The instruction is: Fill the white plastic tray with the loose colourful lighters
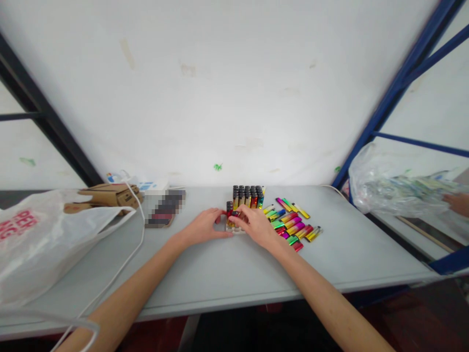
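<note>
Upright lighters with black tops stand in rows at the middle of the table. In front of them is a clear tray, partly hidden by my hands, with a few more lighters standing at its left side. My left hand curls around the tray's left side, thumb at the near corner and fingertips by the lighters. Over the tray, my right hand is closed in a pinch on a red lighter with a dark top. Loose shiny lighters in several colours lie to the right.
At left are a white plastic bag, a cardboard box, a pixelated flat object and a white cable. A clear bag hangs by the blue frame at right, near another person's hand.
</note>
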A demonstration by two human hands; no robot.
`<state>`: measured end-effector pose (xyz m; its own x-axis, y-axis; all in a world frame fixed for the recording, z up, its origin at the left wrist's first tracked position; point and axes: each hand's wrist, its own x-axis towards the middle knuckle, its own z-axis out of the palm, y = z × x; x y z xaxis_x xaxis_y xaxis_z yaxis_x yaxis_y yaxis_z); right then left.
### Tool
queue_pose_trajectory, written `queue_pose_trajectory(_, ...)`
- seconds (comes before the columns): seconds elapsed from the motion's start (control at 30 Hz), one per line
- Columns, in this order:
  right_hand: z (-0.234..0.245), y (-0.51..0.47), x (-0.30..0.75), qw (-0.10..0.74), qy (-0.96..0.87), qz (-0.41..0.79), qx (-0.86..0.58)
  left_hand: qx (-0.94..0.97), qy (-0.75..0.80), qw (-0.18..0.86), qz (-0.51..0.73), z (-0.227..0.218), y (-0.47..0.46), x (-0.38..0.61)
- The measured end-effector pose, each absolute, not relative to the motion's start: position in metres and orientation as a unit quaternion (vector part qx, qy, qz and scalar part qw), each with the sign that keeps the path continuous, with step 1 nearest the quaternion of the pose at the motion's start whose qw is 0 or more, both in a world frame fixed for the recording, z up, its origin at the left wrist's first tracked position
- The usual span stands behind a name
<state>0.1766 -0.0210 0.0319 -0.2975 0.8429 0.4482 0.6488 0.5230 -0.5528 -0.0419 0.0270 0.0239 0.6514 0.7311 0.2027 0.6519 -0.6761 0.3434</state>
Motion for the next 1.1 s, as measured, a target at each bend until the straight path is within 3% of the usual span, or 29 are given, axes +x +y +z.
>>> queue_pose_trajectory(0.17,0.038,-0.02,0.178,0.304,-0.822,0.141,-0.46,0.898,0.387,0.128,0.167,0.024,0.029,-0.042)
queue_pose_trajectory(0.37,0.037,-0.014,0.183,0.249,-0.837,0.025,-0.486,0.895,0.392,0.127,0.171,0.024,0.029,-0.041)
queue_pose_trajectory(0.6,0.044,-0.006,0.178,0.249,-0.852,0.095,-0.45,0.898,0.389,0.119,0.169,0.023,0.031,-0.041)
queue_pose_trajectory(0.73,0.041,-0.013,0.171,0.222,-0.833,0.082,-0.501,0.895,0.394,0.125,0.167,0.025,0.03,-0.041)
queue_pose_trajectory(0.8,0.043,-0.02,0.178,0.244,-0.833,0.095,-0.487,0.894,0.394,0.13,0.169,0.025,0.03,-0.041)
queue_pose_trajectory(0.87,0.05,-0.022,0.194,0.322,-0.807,0.105,-0.483,0.893,0.393,0.132,0.172,0.025,0.03,-0.041)
queue_pose_trajectory(0.97,0.063,0.001,0.232,0.444,-0.691,0.017,-0.57,0.894,0.393,0.135,0.168,0.024,0.032,-0.041)
queue_pose_trajectory(1.03,0.068,0.033,0.255,0.42,-0.66,-0.016,-0.622,0.893,0.395,0.139,0.166,0.023,0.033,-0.041)
queue_pose_trajectory(1.1,0.064,0.068,0.268,0.331,-0.682,-0.012,-0.653,0.89,0.4,0.14,0.168,0.023,0.033,-0.042)
